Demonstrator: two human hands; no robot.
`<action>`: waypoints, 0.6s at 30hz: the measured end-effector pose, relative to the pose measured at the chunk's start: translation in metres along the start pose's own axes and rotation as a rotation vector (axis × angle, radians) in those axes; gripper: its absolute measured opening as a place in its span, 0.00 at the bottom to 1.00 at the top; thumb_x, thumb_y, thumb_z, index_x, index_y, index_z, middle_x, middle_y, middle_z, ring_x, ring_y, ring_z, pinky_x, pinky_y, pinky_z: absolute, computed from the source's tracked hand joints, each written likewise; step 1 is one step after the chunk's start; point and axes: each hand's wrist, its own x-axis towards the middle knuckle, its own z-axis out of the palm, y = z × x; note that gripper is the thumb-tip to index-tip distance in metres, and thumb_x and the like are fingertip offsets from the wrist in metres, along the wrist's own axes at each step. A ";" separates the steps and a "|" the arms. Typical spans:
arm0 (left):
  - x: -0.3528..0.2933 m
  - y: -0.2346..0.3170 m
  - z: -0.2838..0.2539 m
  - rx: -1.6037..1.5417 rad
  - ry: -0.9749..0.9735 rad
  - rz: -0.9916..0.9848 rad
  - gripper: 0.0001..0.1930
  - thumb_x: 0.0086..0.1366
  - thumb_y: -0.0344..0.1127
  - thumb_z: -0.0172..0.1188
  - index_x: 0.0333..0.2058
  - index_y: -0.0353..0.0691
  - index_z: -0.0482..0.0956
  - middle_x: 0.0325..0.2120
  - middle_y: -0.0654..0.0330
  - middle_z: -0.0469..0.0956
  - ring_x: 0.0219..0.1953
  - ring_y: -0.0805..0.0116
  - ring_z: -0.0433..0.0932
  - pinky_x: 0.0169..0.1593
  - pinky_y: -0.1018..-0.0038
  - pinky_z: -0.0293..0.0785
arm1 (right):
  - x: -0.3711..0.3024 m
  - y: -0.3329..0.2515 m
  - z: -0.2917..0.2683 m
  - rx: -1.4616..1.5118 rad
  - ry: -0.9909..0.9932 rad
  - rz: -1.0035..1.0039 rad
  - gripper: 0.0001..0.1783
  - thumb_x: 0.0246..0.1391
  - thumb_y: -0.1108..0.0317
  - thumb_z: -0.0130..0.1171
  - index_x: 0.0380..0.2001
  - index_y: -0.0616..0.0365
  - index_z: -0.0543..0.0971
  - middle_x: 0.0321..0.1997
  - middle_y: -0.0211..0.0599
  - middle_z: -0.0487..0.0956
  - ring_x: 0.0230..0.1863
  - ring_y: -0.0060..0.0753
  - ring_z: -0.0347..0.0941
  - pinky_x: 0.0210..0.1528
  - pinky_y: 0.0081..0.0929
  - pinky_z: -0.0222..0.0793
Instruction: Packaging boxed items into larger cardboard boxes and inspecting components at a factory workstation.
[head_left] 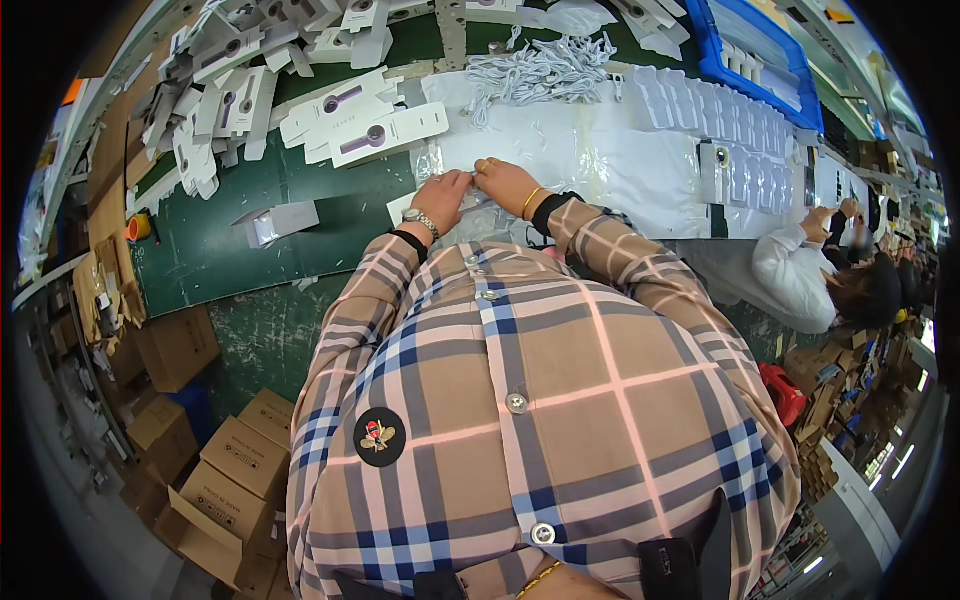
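My left hand (pixel 440 203), with a watch at the wrist, and my right hand (pixel 507 187), with a gold bangle, meet at the near edge of the table. Their fingers are closed on a white carton (pixel 400 207), mostly hidden beneath them. Just beyond lie white printed boxes (pixel 390 138) showing a purple device. A bundle of white cables (pixel 540 72) rests on the white sheet (pixel 545 150) past my right hand. Left of my hands, a small open white box (pixel 290 222) lies on the green tabletop (pixel 205 255).
Many loose white boxes (pixel 235 100) are heaped at the far left. Clear plastic trays (pixel 765 185) line the right, near a blue crate (pixel 708 45). A co-worker in a white sleeve (pixel 790 275) works at the right. Brown cartons (pixel 235 455) stand on the floor at lower left.
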 end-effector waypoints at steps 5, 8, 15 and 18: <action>-0.004 -0.001 -0.003 0.002 0.005 -0.006 0.33 0.47 0.26 0.71 0.54 0.43 0.69 0.50 0.53 0.75 0.52 0.49 0.77 0.59 0.57 0.71 | -0.007 0.010 -0.005 0.154 -0.027 0.030 0.09 0.54 0.69 0.55 0.38 0.55 0.80 0.41 0.38 0.80 0.44 0.43 0.77 0.51 0.35 0.74; -0.006 -0.001 -0.002 -0.007 0.002 -0.026 0.35 0.47 0.26 0.71 0.55 0.42 0.67 0.52 0.51 0.75 0.54 0.48 0.76 0.62 0.56 0.69 | -0.004 0.009 -0.009 0.071 -0.027 -0.049 0.09 0.54 0.70 0.55 0.38 0.53 0.81 0.38 0.37 0.81 0.44 0.42 0.77 0.50 0.35 0.74; -0.009 0.002 0.000 -0.047 0.001 -0.119 0.44 0.49 0.28 0.72 0.64 0.40 0.60 0.58 0.46 0.72 0.60 0.45 0.73 0.70 0.54 0.63 | 0.012 -0.003 0.002 0.026 -0.090 0.148 0.08 0.53 0.68 0.57 0.35 0.52 0.83 0.37 0.37 0.81 0.44 0.42 0.78 0.48 0.36 0.75; -0.011 0.002 0.002 -0.036 -0.009 -0.121 0.49 0.49 0.28 0.73 0.68 0.40 0.54 0.60 0.44 0.71 0.62 0.45 0.72 0.72 0.54 0.61 | 0.015 -0.002 0.004 -0.012 -0.114 0.161 0.07 0.53 0.67 0.58 0.33 0.52 0.83 0.36 0.36 0.82 0.44 0.42 0.78 0.47 0.37 0.75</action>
